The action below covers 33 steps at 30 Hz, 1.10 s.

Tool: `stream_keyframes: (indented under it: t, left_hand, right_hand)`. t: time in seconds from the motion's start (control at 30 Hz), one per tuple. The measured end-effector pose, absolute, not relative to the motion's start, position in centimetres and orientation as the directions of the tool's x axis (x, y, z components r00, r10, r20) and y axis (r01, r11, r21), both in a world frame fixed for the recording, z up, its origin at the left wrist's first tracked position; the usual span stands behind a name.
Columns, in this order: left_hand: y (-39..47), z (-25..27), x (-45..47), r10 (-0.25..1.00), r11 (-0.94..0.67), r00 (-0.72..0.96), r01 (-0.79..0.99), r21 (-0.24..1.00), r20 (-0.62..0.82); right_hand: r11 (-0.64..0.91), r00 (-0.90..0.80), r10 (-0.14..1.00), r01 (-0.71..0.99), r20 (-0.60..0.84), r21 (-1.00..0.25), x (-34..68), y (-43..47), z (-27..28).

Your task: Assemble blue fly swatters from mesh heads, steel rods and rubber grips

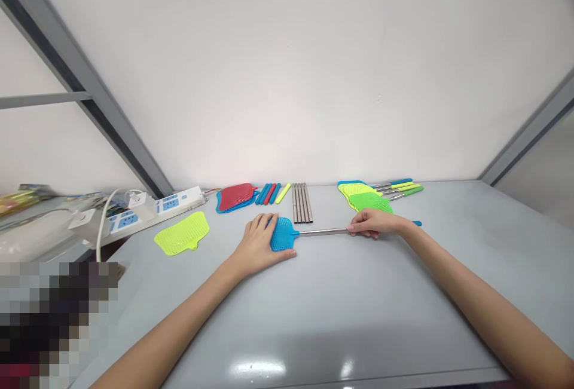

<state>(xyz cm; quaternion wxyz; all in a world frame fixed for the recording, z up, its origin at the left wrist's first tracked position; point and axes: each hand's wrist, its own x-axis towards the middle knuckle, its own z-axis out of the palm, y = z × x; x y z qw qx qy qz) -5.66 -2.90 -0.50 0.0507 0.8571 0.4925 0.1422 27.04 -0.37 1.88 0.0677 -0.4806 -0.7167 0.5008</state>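
A blue fly swatter (283, 235) lies sideways across the table, its perforated head to the left and its metal rod to the right. My left hand (260, 244) rests on that head with fingers spread, covering its left part. Around the rod my right hand (371, 223) is closed in a pinch. The blue grip end shows just beyond my right wrist. Behind the swatter stand several loose metal rods (302, 204) laid side by side. Left of them are several coloured handle grips (272, 193) in blue, red and yellow.
Red and blue swatter heads (237, 196) are stacked at the back left. A yellow head (183, 233) lies alone nearer the left edge, beside a white power strip (179, 199) with plugs. At the back right, assembled swatters (370, 201) are piled. A wall closes off the rear.
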Motion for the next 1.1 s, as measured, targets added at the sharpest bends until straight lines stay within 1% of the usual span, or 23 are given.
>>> stream_keyframes:
  t: [0.13, 0.37, 0.53, 0.73, 0.9, 1.1]
  left_hand:
    - [-2.9, 0.0, -5.9, 0.816, -0.578, 0.552, 0.786, 0.22, 0.172]
    - [-3.2, 0.3, -5.8, 0.797, -0.601, 0.562, 0.773, 0.203, 0.219]
    - [-2.8, -0.3, -5.7, 0.814, -0.577, 0.536, 0.79, 0.208, 0.223]
    - [-2.9, -0.3, -5.6, 0.813, -0.578, 0.534, 0.786, 0.218, 0.231]
    - [-3.3, -0.2, -5.5, 0.787, -0.594, 0.53, 0.788, 0.16, 0.315]
    - [-3.7, -0.1, -5.4, 0.7, -0.64, 0.536, 0.764, 0.082, 0.472]
  right_hand:
    - [0.051, -0.517, 0.775, 0.624, -0.362, -0.78, 27.2, -0.8, 1.8]
    - [0.033, -0.484, 0.787, 0.651, -0.381, -0.758, 27.5, -1.5, 1.8]
    - [0.038, -0.458, 0.812, 0.659, -0.361, -0.751, 27.3, -1.6, 1.6]
    - [0.046, -0.454, 0.816, 0.669, -0.359, -0.742, 27.2, -1.9, 1.6]
    - [0.056, -0.476, 0.808, 0.649, -0.347, -0.759, 27.2, -2.2, 1.9]
    - [0.076, -0.517, 0.789, 0.62, -0.333, -0.781, 27.3, -2.2, 1.7]
